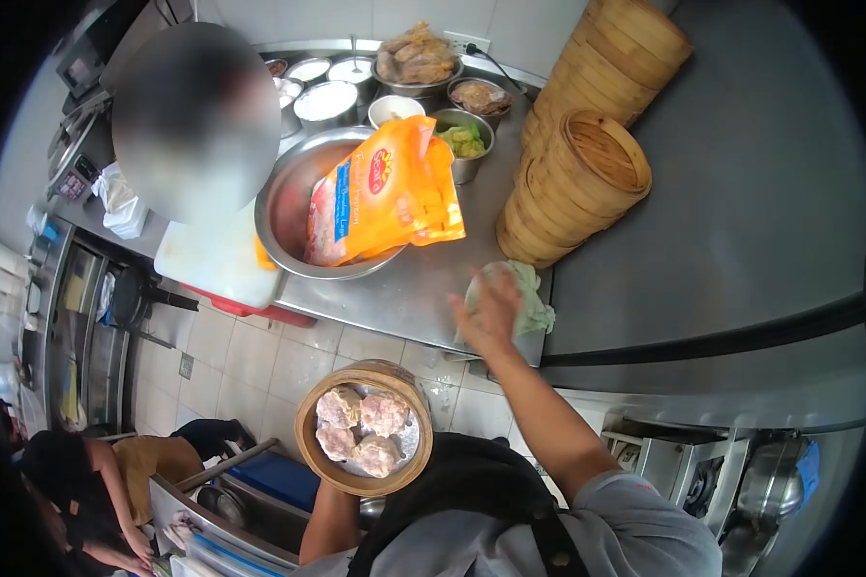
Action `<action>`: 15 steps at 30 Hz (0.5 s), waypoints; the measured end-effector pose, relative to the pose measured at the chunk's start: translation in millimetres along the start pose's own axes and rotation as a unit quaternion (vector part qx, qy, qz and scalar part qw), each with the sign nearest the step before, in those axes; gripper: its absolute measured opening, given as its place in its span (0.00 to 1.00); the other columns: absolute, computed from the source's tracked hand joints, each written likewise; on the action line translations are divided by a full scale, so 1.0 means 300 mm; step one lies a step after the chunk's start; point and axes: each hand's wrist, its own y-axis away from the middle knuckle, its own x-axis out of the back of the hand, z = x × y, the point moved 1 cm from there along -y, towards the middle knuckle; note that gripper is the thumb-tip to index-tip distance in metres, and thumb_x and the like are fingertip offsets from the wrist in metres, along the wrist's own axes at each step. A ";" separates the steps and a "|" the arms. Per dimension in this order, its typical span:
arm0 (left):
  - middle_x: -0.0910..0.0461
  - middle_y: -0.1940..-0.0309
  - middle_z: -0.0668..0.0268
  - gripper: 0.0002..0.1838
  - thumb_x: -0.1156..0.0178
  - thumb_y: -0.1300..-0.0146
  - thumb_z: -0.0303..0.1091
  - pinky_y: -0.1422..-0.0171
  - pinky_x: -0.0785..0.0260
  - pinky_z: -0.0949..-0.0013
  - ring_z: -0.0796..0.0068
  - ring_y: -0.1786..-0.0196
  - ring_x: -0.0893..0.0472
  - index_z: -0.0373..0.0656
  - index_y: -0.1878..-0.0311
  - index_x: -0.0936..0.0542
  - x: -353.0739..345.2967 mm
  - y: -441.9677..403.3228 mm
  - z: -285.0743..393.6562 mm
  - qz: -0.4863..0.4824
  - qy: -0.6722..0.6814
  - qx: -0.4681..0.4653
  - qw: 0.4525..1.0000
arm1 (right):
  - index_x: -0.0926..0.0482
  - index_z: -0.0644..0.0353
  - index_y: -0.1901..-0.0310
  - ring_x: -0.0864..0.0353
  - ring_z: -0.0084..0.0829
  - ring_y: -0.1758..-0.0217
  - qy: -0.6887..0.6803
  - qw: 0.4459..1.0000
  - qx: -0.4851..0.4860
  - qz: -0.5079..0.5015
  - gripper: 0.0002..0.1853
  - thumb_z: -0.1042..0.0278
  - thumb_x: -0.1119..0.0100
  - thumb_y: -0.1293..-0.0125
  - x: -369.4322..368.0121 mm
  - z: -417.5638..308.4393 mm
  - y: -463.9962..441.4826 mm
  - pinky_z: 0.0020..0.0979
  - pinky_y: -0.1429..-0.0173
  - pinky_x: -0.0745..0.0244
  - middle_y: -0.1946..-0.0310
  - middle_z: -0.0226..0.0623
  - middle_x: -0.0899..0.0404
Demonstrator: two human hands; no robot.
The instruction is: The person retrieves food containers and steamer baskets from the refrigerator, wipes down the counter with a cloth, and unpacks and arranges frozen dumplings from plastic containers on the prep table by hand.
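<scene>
A round bamboo steamer (419,402) with several meat dumplings (379,413) on its perforated liner is held up at the lower middle. My left hand is hidden beneath it; only the forearm shows. On the steel counter's front edge lies a pale green cloth (531,300). My right hand (492,310) is over the cloth's left part, its fingers spread and slightly blurred. Stacked bamboo steamers (558,207) stand just behind the cloth. An orange bag (394,192) sits in a large metal bowl (284,183) to the left of that hand.
Metal tubs of white contents (327,102), a bowl of wrapped food (417,60) and a tub of greens (464,140) line the back. A white cutting board (216,260) is at the left. Another person (87,481) is at the lower left.
</scene>
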 end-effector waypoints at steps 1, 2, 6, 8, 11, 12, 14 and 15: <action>0.26 0.41 0.55 0.36 0.42 0.37 0.58 0.36 0.29 0.51 0.55 0.42 0.23 0.43 0.33 0.33 -0.001 0.000 0.002 0.001 -0.002 0.001 1.000 | 0.35 0.51 0.30 0.42 0.55 0.27 0.126 0.987 -0.092 0.026 0.40 0.50 0.32 0.43 0.047 0.034 0.020 0.49 0.30 0.41 0.30 0.57 0.41; 0.26 0.41 0.55 0.36 0.42 0.37 0.58 0.35 0.30 0.51 0.55 0.41 0.23 0.42 0.33 0.33 0.000 -0.004 0.004 0.000 -0.003 0.000 1.000 | 0.35 0.51 0.30 0.42 0.55 0.27 0.127 0.987 -0.090 0.026 0.40 0.50 0.32 0.43 0.058 0.063 0.040 0.49 0.30 0.41 0.30 0.57 0.41; 0.26 0.40 0.55 0.37 0.42 0.37 0.58 0.35 0.30 0.51 0.55 0.41 0.24 0.42 0.33 0.33 -0.001 -0.014 0.008 0.003 -0.010 0.005 1.000 | 0.35 0.52 0.31 0.44 0.59 0.27 -0.027 0.988 -0.138 -0.065 0.37 0.56 0.34 0.42 -0.060 0.099 0.042 0.51 0.28 0.43 0.32 0.62 0.41; 0.26 0.40 0.55 0.37 0.41 0.38 0.57 0.34 0.31 0.51 0.55 0.41 0.24 0.42 0.32 0.33 0.002 -0.024 0.002 0.006 -0.013 0.009 1.000 | 0.37 0.52 0.29 0.44 0.59 0.27 -0.085 0.994 -0.051 -0.050 0.39 0.56 0.35 0.41 -0.158 0.025 0.041 0.51 0.26 0.45 0.32 0.64 0.42; 0.26 0.39 0.55 0.38 0.41 0.38 0.57 0.33 0.31 0.50 0.55 0.40 0.24 0.41 0.32 0.33 -0.002 -0.052 -0.017 0.006 -0.019 0.020 1.000 | 0.41 0.53 0.27 0.45 0.52 0.24 -0.265 0.958 -0.018 -0.111 0.41 0.51 0.36 0.37 -0.177 -0.126 -0.015 0.48 0.24 0.47 0.29 0.62 0.45; 0.26 0.39 0.55 0.38 0.41 0.38 0.57 0.33 0.31 0.50 0.55 0.40 0.24 0.41 0.32 0.33 -0.002 -0.067 -0.029 0.004 -0.019 0.024 1.000 | 0.41 0.53 0.27 0.45 0.52 0.24 -0.262 0.958 -0.027 -0.109 0.41 0.51 0.36 0.37 -0.132 -0.120 -0.010 0.48 0.24 0.47 0.29 0.62 0.45; 0.26 0.39 0.55 0.38 0.40 0.38 0.57 0.33 0.31 0.50 0.55 0.40 0.24 0.41 0.32 0.33 0.000 -0.128 -0.057 0.001 -0.025 0.034 0.999 | 0.43 0.51 0.25 0.41 0.45 0.25 -0.536 0.809 -0.108 -0.215 0.38 0.42 0.46 0.30 -0.029 -0.121 -0.006 0.43 0.28 0.40 0.26 0.48 0.44; 0.26 0.39 0.55 0.38 0.40 0.38 0.57 0.33 0.32 0.50 0.55 0.40 0.24 0.41 0.32 0.33 0.004 -0.163 -0.074 0.001 -0.031 0.040 0.999 | 0.46 0.53 0.25 0.46 0.42 0.23 -0.549 0.779 -0.151 -0.263 0.41 0.36 0.51 0.30 0.094 -0.117 0.030 0.44 0.27 0.41 0.25 0.46 0.46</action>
